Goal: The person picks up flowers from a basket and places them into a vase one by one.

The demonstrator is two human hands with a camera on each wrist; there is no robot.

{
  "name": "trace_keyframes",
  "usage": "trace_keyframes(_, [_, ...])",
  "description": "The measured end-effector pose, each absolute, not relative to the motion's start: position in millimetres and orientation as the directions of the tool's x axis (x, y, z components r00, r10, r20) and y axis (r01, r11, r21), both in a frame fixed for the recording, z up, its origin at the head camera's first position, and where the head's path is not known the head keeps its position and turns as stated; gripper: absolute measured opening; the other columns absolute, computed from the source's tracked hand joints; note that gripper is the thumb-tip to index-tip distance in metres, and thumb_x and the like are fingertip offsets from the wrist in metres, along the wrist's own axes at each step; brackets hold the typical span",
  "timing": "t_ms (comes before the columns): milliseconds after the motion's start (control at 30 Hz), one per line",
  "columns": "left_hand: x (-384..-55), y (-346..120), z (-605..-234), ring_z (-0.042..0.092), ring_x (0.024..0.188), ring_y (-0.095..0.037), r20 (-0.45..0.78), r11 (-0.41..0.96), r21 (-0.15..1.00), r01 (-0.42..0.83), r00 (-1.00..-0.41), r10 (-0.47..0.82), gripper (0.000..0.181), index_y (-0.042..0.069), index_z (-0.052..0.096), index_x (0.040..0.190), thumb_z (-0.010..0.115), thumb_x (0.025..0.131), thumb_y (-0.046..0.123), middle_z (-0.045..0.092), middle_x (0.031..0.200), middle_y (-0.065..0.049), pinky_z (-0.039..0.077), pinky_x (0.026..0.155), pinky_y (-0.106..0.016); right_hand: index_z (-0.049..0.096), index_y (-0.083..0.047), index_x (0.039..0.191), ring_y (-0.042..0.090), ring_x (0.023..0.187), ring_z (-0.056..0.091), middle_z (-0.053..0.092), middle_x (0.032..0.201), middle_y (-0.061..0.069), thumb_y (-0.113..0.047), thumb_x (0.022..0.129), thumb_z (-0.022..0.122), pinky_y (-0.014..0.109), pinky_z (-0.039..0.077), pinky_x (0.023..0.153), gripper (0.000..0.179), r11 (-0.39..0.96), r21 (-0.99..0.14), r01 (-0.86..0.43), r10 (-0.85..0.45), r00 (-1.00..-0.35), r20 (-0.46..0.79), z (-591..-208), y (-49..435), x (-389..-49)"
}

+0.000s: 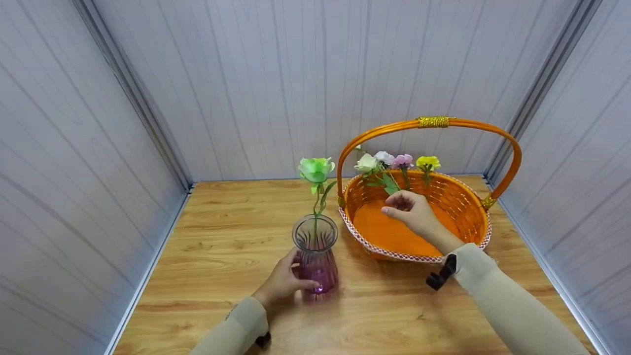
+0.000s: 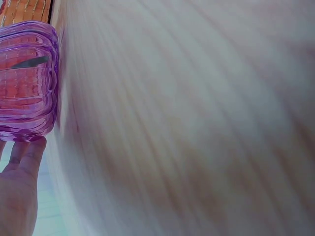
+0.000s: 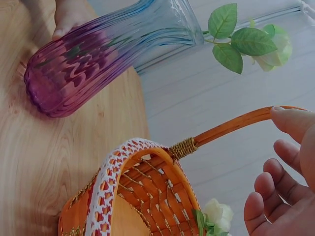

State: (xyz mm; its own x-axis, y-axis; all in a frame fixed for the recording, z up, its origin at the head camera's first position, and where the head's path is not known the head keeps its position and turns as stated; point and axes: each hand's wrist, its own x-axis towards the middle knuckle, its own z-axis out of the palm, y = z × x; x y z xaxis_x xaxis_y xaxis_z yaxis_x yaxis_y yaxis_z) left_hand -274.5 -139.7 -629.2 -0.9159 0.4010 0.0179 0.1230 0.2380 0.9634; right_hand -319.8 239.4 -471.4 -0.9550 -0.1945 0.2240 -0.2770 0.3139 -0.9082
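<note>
A ribbed glass vase (image 1: pixel 318 266), clear at the top and purple below, stands on the table with a green-white rose (image 1: pixel 316 170) upright in it. My left hand (image 1: pixel 286 281) holds the vase low on its left side, thumb across the front; in the left wrist view, fingers (image 2: pixel 32 156) meet the purple glass. My right hand (image 1: pixel 414 214) hovers over the orange wicker basket (image 1: pixel 367 241), fingers loosely bent and apart, nothing between them. At the basket's back rim lean a white rose (image 1: pixel 367 163), a pale carnation (image 1: pixel 384 157), a pink carnation (image 1: pixel 403 161) and a yellow carnation (image 1: pixel 428 163).
The basket's tall arched handle (image 1: pixel 382 131) rises above and behind my right hand. Basket and vase share a wooden table (image 1: pixel 231 236), with the basket right of the vase. Pale panel walls (image 1: pixel 276 88) enclose the table at the back and both sides.
</note>
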Motion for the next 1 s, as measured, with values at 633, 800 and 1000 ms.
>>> trace_keyframes(633, [-272,-139,-628,0.061,0.139,-0.037,-0.020,0.202,0.977,0.065,-0.920,0.392,0.106,0.027,0.039,0.165,0.100,0.077,0.021,0.055,0.154,-0.015,0.051,0.121,-0.056,0.070,0.007,0.115,0.010,0.084,0.059,0.070,0.098,-0.002,-0.012,0.100,0.079,0.018,0.053,0.073,0.026,0.317,-0.917,-0.244,-0.154,-0.967,0.204,-473,261,-320])
trace_keyframes(800, [-273,-139,-629,0.062,0.137,-0.039,-0.008,0.201,0.976,0.078,-0.919,0.395,0.106,0.024,0.039,0.165,0.099,0.078,0.022,0.056,0.151,-0.018,0.052,0.120,-0.056,0.071,0.004,0.114,0.010,0.084,0.060,0.070,0.099,-0.001,-0.015,0.101,0.079,0.018,0.053,0.073,0.025,0.344,-0.907,-0.243,-0.151,-0.968,0.202,-473,267,-320])
trace_keyframes(1000, [-273,-138,-629,0.064,0.136,-0.042,-0.012,0.200,0.977,0.073,-0.918,0.396,0.102,0.020,0.041,0.163,0.098,0.078,0.022,0.056,0.150,-0.021,0.054,0.118,-0.056,0.071,0.003,0.119,0.009,0.085,0.060,0.069,0.102,0.000,-0.016,0.102,0.078,0.017,0.053,0.074,0.026,0.389,-0.888,-0.245,-0.141,-0.969,0.205,-473,277,-321])
